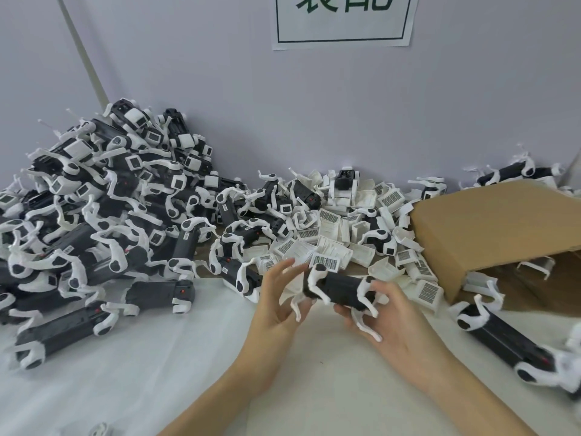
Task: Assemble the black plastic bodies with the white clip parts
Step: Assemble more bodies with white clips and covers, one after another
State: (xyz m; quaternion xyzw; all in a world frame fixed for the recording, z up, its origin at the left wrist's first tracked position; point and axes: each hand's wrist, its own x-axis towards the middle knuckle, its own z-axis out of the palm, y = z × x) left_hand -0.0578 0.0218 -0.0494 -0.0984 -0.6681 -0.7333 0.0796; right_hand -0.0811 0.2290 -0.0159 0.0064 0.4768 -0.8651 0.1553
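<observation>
Cardboard box right; paper sign on wall.

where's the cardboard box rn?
Head view, right side: the cardboard box lies tipped on its side against the wall, opening toward the person, with loose white clip parts piled at its left edge, beyond the right hand.
</observation>
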